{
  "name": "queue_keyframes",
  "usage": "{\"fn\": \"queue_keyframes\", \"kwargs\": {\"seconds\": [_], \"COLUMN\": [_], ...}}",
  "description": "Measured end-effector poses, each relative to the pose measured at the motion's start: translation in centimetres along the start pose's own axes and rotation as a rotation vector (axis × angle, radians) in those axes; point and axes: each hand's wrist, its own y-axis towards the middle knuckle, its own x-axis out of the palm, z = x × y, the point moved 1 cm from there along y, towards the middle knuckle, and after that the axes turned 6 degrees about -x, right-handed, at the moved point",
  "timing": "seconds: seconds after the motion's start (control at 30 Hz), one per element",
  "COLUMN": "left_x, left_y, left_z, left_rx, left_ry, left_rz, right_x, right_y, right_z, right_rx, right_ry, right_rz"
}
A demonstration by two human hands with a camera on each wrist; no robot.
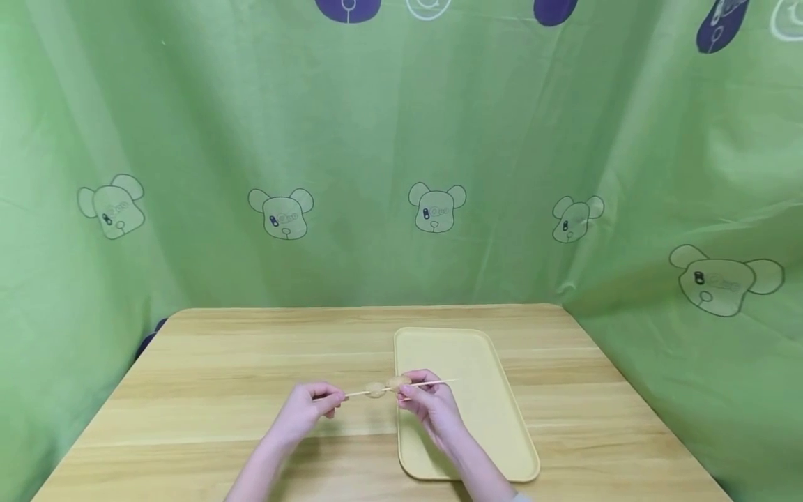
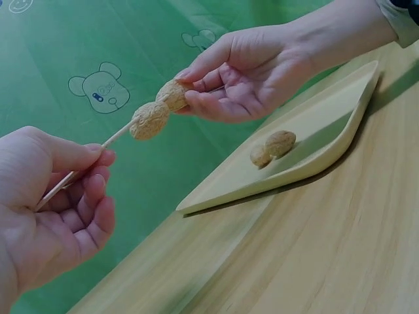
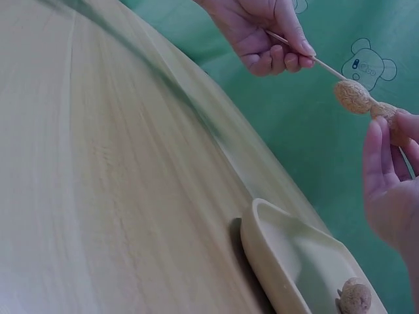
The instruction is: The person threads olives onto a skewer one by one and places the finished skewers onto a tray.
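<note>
A thin wooden skewer (image 2: 116, 136) runs through two wrinkled, tan, roundish balls, one (image 2: 150, 121) nearer my left hand and the other (image 2: 171, 95) beside it. My left hand (image 1: 303, 413) pinches the skewer's left part between thumb and fingers. With thumb and fingertips, my right hand (image 1: 437, 410) grips the right-hand ball, and in the head view the skewer's thin end sticks out past that hand. Both hands are raised above the table, the right one over the cream tray (image 1: 477, 425). What the balls are made of I cannot tell.
Two more tan balls, one paler (image 2: 260, 156) and one darker (image 2: 281, 144), lie together on the tray in the left wrist view. The tray sits on the right half of the wooden table (image 1: 207, 390). A green curtain (image 1: 351, 139) with bear heads surrounds the table.
</note>
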Motion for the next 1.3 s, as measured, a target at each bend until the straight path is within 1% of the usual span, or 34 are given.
{"fn": "queue_keyframes", "kwargs": {"seconds": [0.17,0.3,0.4,0.6,0.77,0.9,0.97,1.07,1.17,1.3], "left_x": [0.2,0.3,0.4,0.5,0.5,0.5,0.4,0.4,0.4,0.3], "left_y": [0.2,0.4,0.4,0.3,0.4,0.4,0.3,0.2,0.2,0.2], "left_z": [0.4,0.7,0.8,0.8,0.7,0.8,0.9,0.9,0.9,0.7], "left_rx": [-0.001,0.012,0.015,0.017,-0.01,-0.017,-0.012,-0.011,-0.023,-0.028], "left_ry": [-0.024,-0.048,-0.052,-0.04,-0.035,-0.047,-0.045,-0.04,-0.041,-0.03], "left_rz": [-0.014,-0.011,-0.009,-0.011,0.044,0.078,0.079,0.08,0.077,0.067], "right_x": [-0.5,-1.3,-1.9,-3.1,-4.6,-6.1,-6.8,-7.7,-8.4,-9.0], "right_y": [0.2,0.3,0.3,0.5,0.7,0.8,0.7,0.6,0.4,0.1], "right_z": [-0.7,-1.5,-2.0,-2.5,-3.2,-3.5,-3.6,-3.4,-3.2,-2.8], "right_rx": [-0.001,-0.02,-0.029,-0.043,-0.107,-0.121,-0.107,-0.07,-0.026,0.026], "right_ry": [-0.096,-0.145,-0.207,-0.333,-0.426,-0.498,-0.521,-0.576,-0.658,-0.735], "right_rz": [-0.008,-0.057,-0.058,0.036,0.078,0.135,0.156,0.159,0.122,0.065]}}
